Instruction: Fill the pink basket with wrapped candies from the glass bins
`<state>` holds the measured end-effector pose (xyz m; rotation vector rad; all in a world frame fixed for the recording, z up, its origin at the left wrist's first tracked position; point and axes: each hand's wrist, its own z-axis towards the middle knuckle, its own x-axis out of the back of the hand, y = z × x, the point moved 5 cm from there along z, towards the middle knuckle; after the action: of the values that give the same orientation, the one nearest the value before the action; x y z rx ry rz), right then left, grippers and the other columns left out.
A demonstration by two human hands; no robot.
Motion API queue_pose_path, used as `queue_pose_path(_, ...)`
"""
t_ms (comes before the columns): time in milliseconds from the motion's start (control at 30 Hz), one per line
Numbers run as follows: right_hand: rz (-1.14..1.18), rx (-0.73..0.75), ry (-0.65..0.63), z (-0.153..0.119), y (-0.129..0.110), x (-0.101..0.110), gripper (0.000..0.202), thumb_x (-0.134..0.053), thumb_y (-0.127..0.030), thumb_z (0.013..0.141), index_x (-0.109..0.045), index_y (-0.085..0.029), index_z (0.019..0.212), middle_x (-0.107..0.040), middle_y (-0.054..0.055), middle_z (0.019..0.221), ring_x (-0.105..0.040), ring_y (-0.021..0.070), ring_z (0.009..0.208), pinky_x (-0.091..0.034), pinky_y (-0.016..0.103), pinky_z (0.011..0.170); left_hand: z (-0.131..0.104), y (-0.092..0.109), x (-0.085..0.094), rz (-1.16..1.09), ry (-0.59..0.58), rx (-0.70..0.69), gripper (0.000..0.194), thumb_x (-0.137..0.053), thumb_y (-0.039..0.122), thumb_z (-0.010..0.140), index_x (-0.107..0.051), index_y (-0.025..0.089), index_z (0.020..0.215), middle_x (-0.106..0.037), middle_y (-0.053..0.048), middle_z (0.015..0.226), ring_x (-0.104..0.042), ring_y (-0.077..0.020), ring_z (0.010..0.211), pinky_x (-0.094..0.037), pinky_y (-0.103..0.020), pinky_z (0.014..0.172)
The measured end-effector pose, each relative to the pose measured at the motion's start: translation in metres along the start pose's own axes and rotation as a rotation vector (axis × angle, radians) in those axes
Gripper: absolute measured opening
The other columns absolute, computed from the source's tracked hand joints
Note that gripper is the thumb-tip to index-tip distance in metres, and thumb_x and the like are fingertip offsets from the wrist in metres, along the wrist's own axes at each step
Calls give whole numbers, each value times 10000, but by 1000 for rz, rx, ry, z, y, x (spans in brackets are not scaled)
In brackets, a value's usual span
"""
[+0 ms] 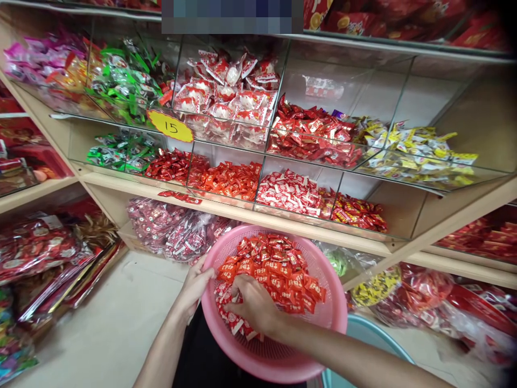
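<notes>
My left hand (197, 285) grips the left rim of a round pink plastic basket (337, 328), thumb over the edge. Inside the basket lie wrapped candies: orange-red ones (283, 280) in the middle, darker red ones (272, 245) at the back, and red-and-white ones (228, 307) at the front left. My right hand (254, 304) is down in the basket over the red-and-white candies. Its thumb and bent forefinger are apart; the other fingertips are partly hidden, and I see no candy held in it.
Behind the basket stands a wooden shelf with clear bins of candies (232, 180) and a yellow price tag (170, 126) reading 15. A light blue tub (363, 328) sits below right. Bagged candies (161, 226) lie under the shelf; more packages (44, 248) are at left.
</notes>
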<state>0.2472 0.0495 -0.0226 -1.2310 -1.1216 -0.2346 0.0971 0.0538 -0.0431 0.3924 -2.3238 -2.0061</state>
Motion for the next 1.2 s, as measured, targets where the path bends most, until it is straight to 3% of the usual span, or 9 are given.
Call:
queue_pose_path(267, -7, 59, -59, -4, -4, -6, 170, -677, -337, 748, -597, -199, 807, -599, 27, 924, -558, 194, 915, -417, 289, 792, 0, 1, 0, -10, 10, -5, 591, -498, 118, 586, -587, 149, 1170, -677, -2, 855, -559, -144, 675, -404, -221, 627)
queue_pose_path(367, 10, 112, 19, -2, -11, 14, 144, -624, -340, 800, -599, -198, 804, -599, 25, 903, -565, 178, 882, -419, 283, 781, 0, 3, 0, 0, 20, 4, 600, -502, 121, 586, -583, 154, 1180, -686, 2, 861, -578, -150, 698, -411, -220, 634)
queue_pose_path(433, 0, 162, 114, 4, -18, 43, 147, -584, -334, 833, -593, -193, 795, -596, 26, 881, -564, 169, 849, -419, 283, 759, 0, 2, 1, 0, 30, 33, 619, -516, 125, 585, -566, 158, 1202, -696, -2, 882, -596, -159, 716, -424, -228, 649)
queue_pose_path(533, -53, 229, 312, 16, -19, 105, 127, -544, -290, 858, -588, -182, 805, -598, 34, 855, -556, 165, 809, -418, 289, 731, 1, 0, 2, -16, 38, 71, 643, -534, 134, 591, -540, 167, 1233, -700, -24, 970, -624, -182, 798, -447, -246, 698)
queue_pose_path(667, -140, 225, 576, 37, 5, 189, 73, -518, -201, 846, -584, -176, 829, -605, 35, 830, -549, 153, 728, -419, 278, 679, 2, -2, 3, -24, 18, 63, 625, -527, 129, 607, -545, 190, 1229, -696, -28, 1022, -632, -188, 863, -456, -254, 757)
queue_pose_path(800, -434, 171, 602, 60, 29, 235, 190, -486, -97, 816, -600, -160, 954, -607, 71, 958, -546, 180, 852, -399, 294, 769, 3, -2, 4, -14, 18, 48, 571, -541, 132, 605, -587, 198, 1171, -700, -27, 1019, -633, -192, 883, -455, -261, 792)
queue_pose_path(900, -659, 203, 462, 78, 29, 238, 251, -466, -73, 823, -605, -154, 1016, -583, 95, 1030, -507, 204, 976, -373, 299, 819, 4, -2, 4, 5, 25, 37, 529, -542, 137, 604, -608, 183, 1127, -699, -36, 1021, -632, -202, 905, -455, -273, 808)
queue_pose_path(1000, -837, 212, 332, 93, 25, 229, 266, -444, -66, 834, -610, -153, 1023, -568, 106, 1021, -498, 214, 950, -366, 305, 783, 4, 0, 4, 20, 30, 35, 528, -536, 138, 607, -605, 176, 1129, -701, -40, 1012, -638, -206, 892, -460, -274, 791)
queue_pose_path(1200, -1001, 192, 282, 107, 26, 218, 230, -460, -62, 841, -621, -139, 986, -550, 136, 1032, -481, 233, 949, -341, 319, 754, 4, 2, 3, 26, 37, 39, 564, -531, 125, 606, -586, 171, 1166, -698, -37, 1010, -630, -200, 887, -444, -272, 812)
